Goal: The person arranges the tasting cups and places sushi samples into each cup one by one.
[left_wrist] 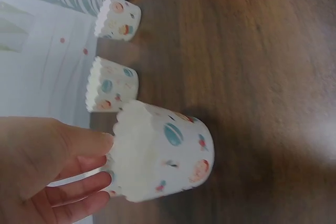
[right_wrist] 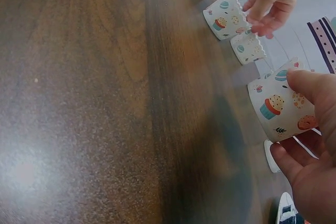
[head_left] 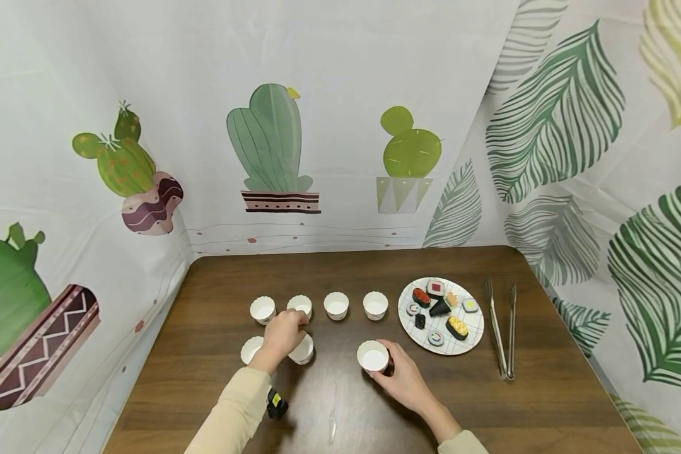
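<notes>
My right hand [head_left: 403, 377] holds a white paper baking cup [head_left: 372, 357], its thumb and fingers on opposite sides. Pastry prints show on this cup in the right wrist view, where the thumb presses its upper side. The left hand [head_left: 284, 334] hovers over another paper cup [head_left: 303, 353] in the front row. In the left wrist view its loosely bent fingers [left_wrist: 86, 190] and thumb lie beside that cup's scalloped rim; whether they touch it I cannot tell. Beyond the hand is a back-row cup [head_left: 299, 304], and a front-left cup [head_left: 251, 348] is partly hidden by the wrist.
More paper cups stand along the back row: one at the left [head_left: 263, 309], one mid-row [head_left: 337, 306] and one at the right [head_left: 376, 306]. A white plate [head_left: 470, 340] of toy sushi lies to the right, with metal tongs [head_left: 511, 353] beside it. Printed cloth hangs behind the wooden table.
</notes>
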A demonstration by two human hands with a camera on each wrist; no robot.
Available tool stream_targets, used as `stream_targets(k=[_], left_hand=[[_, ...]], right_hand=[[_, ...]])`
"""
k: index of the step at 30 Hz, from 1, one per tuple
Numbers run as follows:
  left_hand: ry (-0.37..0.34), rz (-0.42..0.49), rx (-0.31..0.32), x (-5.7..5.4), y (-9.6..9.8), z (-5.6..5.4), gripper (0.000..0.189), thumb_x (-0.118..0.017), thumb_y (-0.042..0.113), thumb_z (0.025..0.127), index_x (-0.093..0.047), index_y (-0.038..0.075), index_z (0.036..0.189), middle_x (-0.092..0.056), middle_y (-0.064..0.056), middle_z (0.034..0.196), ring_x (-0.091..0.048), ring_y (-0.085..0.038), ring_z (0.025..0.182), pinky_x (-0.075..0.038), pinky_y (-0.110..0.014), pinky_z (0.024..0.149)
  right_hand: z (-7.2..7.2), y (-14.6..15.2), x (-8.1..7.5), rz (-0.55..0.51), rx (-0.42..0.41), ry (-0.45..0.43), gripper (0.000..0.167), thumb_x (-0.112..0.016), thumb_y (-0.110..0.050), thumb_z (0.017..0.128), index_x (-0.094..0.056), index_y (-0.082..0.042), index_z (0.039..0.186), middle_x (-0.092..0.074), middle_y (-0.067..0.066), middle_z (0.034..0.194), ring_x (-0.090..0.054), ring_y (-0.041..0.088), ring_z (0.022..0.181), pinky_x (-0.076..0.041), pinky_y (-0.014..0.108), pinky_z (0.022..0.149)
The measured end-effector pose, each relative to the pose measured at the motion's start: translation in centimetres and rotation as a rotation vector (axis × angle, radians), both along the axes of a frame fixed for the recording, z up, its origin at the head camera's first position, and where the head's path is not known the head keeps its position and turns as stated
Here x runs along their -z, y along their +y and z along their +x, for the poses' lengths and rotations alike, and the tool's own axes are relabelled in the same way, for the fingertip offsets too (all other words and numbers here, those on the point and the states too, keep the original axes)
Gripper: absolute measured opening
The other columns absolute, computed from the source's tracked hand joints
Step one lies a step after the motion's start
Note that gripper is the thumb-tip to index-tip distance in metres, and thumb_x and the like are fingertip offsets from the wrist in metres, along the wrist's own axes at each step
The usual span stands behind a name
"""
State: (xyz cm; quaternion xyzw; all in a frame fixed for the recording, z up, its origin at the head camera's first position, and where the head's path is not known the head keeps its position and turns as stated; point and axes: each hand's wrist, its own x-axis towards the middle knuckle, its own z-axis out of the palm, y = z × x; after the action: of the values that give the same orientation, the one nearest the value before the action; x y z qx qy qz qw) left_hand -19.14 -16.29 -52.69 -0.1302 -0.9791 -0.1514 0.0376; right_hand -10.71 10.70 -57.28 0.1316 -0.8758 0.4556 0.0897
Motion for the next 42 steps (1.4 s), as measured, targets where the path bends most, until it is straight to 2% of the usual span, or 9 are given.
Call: stream_targets(k=[8, 12, 18, 25, 29, 34, 37, 42], left_hand=[[0.037, 0.003, 0.032, -1.7, 1.7, 0.2, 0.018, -0.076, 0.014, 0.07, -0.068, 0.018, 0.086, -0.06, 0.003, 0.081, -0.061, -0.019, 0.067, -0.045, -0.033, 0.051], [0.046, 0.005, 0.074, -2.4, 2.7, 0.3, 0.021, -0.076, 0.017, 0.071, -0.068, 0.017, 0.091, -0.063, 0.001, 0.086, -0.062, -0.019, 0.069, -0.046, -0.034, 0.053], [0.056, 0.012, 0.147, -2.8, 4.1, 0.3, 0.021, -0.075, 0.022, 0.072, -0.068, 0.018, 0.091, -0.064, 0.002, 0.09, -0.064, -0.023, 0.078, -0.05, -0.038, 0.06], [0.056, 0.05, 0.231, -3.2, 5.8, 0.6, 0.024, -0.074, 0.027, 0.074, -0.068, 0.018, 0.095, -0.063, 0.004, 0.091, -0.064, -0.018, 0.083, -0.05, -0.034, 0.068], [0.042, 0.067, 0.256, -3.6, 6.7, 0.9, 0.024, -0.074, 0.029, 0.074, -0.068, 0.019, 0.096, -0.063, 0.005, 0.092, -0.064, -0.016, 0.084, -0.05, -0.032, 0.068], [0.036, 0.061, 0.273, -3.2, 7.8, 1.2, 0.026, -0.074, 0.03, 0.074, -0.067, 0.019, 0.097, -0.063, 0.005, 0.092, -0.064, -0.017, 0.079, -0.05, -0.031, 0.063], [0.04, 0.065, 0.286, -2.8, 8.5, 1.4, 0.026, -0.074, 0.028, 0.073, -0.067, 0.018, 0.096, -0.064, 0.004, 0.092, -0.064, -0.019, 0.078, -0.05, -0.031, 0.063], [0.023, 0.07, 0.301, -2.1, 9.3, 1.6, 0.024, -0.074, 0.025, 0.074, -0.067, 0.016, 0.095, -0.064, 0.004, 0.091, -0.063, -0.015, 0.077, -0.05, -0.029, 0.062]], right_hand=[[-0.1, 0.0, -0.1, -0.003, 0.002, -0.022, 0.062, -0.081, -0.01, 0.064, -0.053, -0.005, 0.119, -0.058, 0.002, 0.105, -0.057, 0.014, 0.091, -0.049, 0.028, 0.077], [-0.1, -0.1, -0.2, -0.012, -0.002, -0.016, 0.061, -0.081, -0.008, 0.064, -0.053, -0.004, 0.119, -0.058, 0.002, 0.105, -0.058, 0.013, 0.09, -0.049, 0.028, 0.076], [-0.2, -0.2, -0.5, -0.027, -0.008, -0.052, 0.061, -0.081, -0.008, 0.065, -0.053, -0.005, 0.12, -0.058, 0.002, 0.105, -0.058, 0.013, 0.092, -0.05, 0.032, 0.078], [-0.3, -0.4, -0.8, -0.027, 0.002, -0.102, 0.062, -0.081, -0.009, 0.066, -0.053, -0.01, 0.121, -0.056, -0.004, 0.106, -0.056, 0.011, 0.094, -0.048, 0.031, 0.081], [-0.3, -0.6, -1.0, -0.03, -0.009, -0.109, 0.062, -0.081, -0.009, 0.066, -0.052, -0.009, 0.121, -0.056, -0.002, 0.107, -0.057, 0.013, 0.095, -0.048, 0.03, 0.081], [-0.3, -0.7, -1.1, -0.041, -0.023, -0.108, 0.061, -0.08, -0.006, 0.067, -0.052, -0.007, 0.121, -0.057, 0.002, 0.109, -0.058, 0.017, 0.097, -0.049, 0.03, 0.081], [-0.3, -0.7, -1.1, -0.047, -0.025, -0.111, 0.061, -0.079, -0.006, 0.067, -0.052, -0.009, 0.121, -0.056, 0.0, 0.108, -0.057, 0.015, 0.096, -0.049, 0.029, 0.08], [-0.3, -0.8, -1.0, -0.052, -0.043, -0.099, 0.06, -0.079, -0.007, 0.068, -0.051, -0.01, 0.122, -0.055, -0.001, 0.107, -0.057, 0.015, 0.096, -0.049, 0.028, 0.079]])
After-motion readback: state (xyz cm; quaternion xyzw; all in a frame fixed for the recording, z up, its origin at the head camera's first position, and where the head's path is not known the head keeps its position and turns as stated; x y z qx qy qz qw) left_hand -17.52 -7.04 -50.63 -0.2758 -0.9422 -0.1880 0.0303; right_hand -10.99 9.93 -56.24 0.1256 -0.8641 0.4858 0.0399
